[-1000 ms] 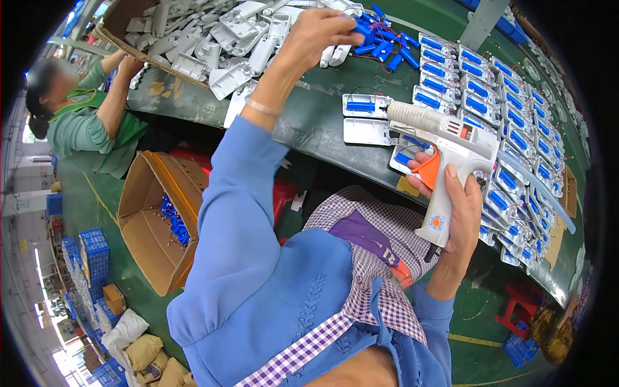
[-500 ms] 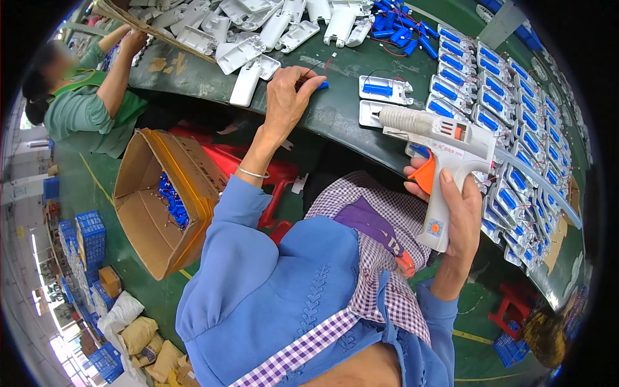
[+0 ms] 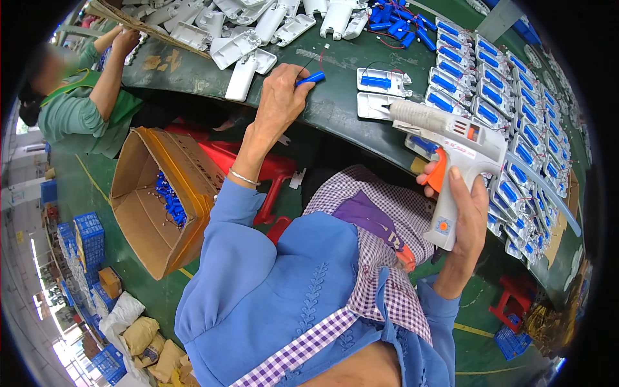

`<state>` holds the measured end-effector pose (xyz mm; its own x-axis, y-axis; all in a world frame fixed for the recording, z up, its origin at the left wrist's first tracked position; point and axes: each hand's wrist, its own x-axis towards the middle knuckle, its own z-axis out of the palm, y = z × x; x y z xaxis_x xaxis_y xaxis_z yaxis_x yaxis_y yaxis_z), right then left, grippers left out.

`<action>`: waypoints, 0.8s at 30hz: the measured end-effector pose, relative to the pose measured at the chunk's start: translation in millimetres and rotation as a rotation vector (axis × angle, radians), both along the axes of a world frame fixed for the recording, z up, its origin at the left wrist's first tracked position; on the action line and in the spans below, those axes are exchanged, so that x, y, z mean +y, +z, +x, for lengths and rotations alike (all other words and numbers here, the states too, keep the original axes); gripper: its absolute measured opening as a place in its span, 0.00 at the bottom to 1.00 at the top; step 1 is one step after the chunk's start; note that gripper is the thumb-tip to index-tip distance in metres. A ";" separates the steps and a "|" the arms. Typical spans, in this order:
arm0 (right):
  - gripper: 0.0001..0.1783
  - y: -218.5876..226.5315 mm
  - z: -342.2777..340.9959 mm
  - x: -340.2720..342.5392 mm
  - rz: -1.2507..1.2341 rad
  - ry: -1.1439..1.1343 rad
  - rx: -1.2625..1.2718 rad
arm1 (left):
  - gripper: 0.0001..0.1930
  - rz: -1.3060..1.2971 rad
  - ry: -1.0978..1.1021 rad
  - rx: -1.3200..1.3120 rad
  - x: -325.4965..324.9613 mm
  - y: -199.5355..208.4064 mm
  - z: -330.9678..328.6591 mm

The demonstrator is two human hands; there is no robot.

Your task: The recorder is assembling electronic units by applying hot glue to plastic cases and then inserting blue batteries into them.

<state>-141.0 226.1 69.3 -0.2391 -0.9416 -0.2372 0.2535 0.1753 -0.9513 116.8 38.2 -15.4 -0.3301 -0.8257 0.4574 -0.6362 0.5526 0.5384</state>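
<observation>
My left hand (image 3: 280, 97) pinches a blue cylindrical battery (image 3: 311, 79) with thin wires, close above the table's near edge. In my right hand (image 3: 465, 209) is a white hot glue gun (image 3: 469, 153) with an orange trigger (image 3: 438, 170) and a clear glue stick (image 3: 548, 193) out of its back. The gun's dark nozzle points left over the right part of an open white plastic shell (image 3: 370, 106); whether it touches cannot be seen. Just behind lies another white shell (image 3: 398, 82) with a blue battery in it.
Rows of white shells with batteries (image 3: 493, 93) fill the right of the green table (image 3: 335, 113). White casings (image 3: 258, 32) and loose blue batteries (image 3: 400, 29) are heaped at the back. An open cardboard box (image 3: 145, 213) and red stool (image 3: 274, 174) stand below; a co-worker (image 3: 84, 113) sits left.
The glue gun has shifted slightly right, its nozzle moving along the shell. My left hand has moved a little left and turned the battery, so more of it shows.
</observation>
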 end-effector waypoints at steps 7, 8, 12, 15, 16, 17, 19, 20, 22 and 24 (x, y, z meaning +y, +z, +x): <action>0.18 -3.3 -7.2 -0.1 0.010 -0.024 0.052 | 0.10 0.129 -0.114 0.170 7.9 17.7 -33.2; 0.18 -5.5 -8.2 -0.7 0.021 -0.006 0.061 | 0.10 0.082 -0.147 0.161 8.0 17.9 -38.2; 0.18 -5.1 -10.2 0.2 0.049 0.009 0.086 | 0.11 0.043 -0.216 0.124 7.4 15.5 -55.9; 0.18 -5.1 -10.7 4.0 0.056 -0.003 0.059 | 0.11 0.052 -0.250 0.093 10.7 15.4 -64.9; 0.18 -4.9 -10.9 5.4 0.057 -0.002 0.058 | 0.11 0.060 -0.265 0.068 12.7 16.3 -66.9; 0.18 -4.5 -11.3 6.7 0.033 -0.006 0.021 | 0.11 0.103 -0.278 0.062 13.7 16.2 -68.8; 0.19 -3.5 -11.8 9.7 0.010 -0.010 -0.017 | 0.10 0.098 -0.292 0.041 15.4 14.2 -72.3; 0.19 -2.9 -11.9 11.5 0.005 -0.015 -0.027 | 0.09 0.093 -0.308 0.020 15.9 13.0 -73.5; 0.19 -1.9 -12.1 14.1 0.001 -0.018 -0.037 | 0.09 0.127 -0.307 -0.006 15.8 9.6 -73.5; 0.19 -0.9 -12.1 15.5 -0.028 -0.008 -0.034 | 0.09 0.162 -0.304 -0.033 16.5 8.8 -73.7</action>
